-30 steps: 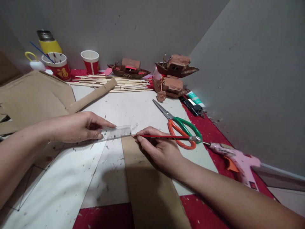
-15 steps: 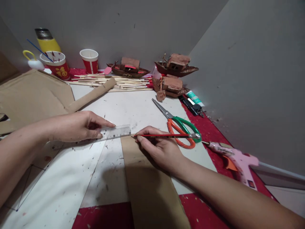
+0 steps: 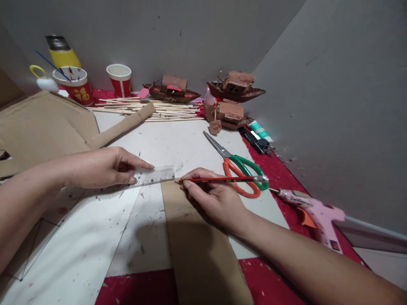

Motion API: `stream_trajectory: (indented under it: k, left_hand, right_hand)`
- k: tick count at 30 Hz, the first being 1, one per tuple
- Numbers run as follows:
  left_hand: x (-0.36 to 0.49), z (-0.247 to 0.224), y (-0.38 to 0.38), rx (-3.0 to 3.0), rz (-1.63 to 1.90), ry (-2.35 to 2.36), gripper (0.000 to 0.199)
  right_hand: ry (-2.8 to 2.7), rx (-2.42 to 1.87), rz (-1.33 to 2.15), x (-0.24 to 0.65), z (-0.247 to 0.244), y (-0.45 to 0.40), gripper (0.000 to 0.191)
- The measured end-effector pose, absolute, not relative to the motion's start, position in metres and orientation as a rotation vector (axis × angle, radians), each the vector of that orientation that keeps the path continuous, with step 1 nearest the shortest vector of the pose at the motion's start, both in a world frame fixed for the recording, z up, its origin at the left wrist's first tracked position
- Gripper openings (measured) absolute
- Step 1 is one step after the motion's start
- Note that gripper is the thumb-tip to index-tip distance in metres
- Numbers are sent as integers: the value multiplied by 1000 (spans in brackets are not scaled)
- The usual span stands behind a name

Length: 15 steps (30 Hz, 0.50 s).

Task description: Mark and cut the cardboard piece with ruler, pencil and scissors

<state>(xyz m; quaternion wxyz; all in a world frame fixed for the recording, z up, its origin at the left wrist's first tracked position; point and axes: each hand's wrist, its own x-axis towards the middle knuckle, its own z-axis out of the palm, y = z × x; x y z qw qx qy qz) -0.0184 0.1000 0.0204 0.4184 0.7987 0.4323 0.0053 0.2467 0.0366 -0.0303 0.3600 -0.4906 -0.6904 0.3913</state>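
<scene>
My left hand (image 3: 104, 168) presses a clear ruler (image 3: 159, 173) flat, thumb and index finger along its two edges. The ruler's right end meets the top edge of a brown cardboard strip (image 3: 187, 228) that runs down toward me. Between the fingers of my right hand (image 3: 213, 197) is a red and black pencil (image 3: 229, 179), lying nearly level with its tip at the strip's top edge, beside the ruler's end. Just behind the right hand, scissors (image 3: 235, 163) with one orange and one green handle lie with blades pointing away.
Model boats (image 3: 237, 84), thin wooden sticks (image 3: 178, 111) and paper cups (image 3: 119, 80) line the back wall. A pink glue gun (image 3: 318, 216) lies at the right. Larger cardboard (image 3: 47, 123) and a narrow cardboard strip (image 3: 127, 125) occupy the left, near a yellow bottle (image 3: 65, 58).
The pencil's rear end has tipped very slightly upward. Both hands and the ruler stay in nearly the same place.
</scene>
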Motion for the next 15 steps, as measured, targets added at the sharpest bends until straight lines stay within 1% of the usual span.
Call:
stream_trajectory:
  k: [8,13,15]
  left_hand:
    - [-18,21,100,1994,2,1077,47]
    - [-22,18,100,1929,17,1040,46]
    - [-24,19,100,1925,117,1076,43]
  right_hand:
    - [-1744,-1258,1049,246,-28,35,11]
    - [-1472,-1213,1170,245,-22,28,10]
    - [-1393,-1193,1161,247,-13,23,8]
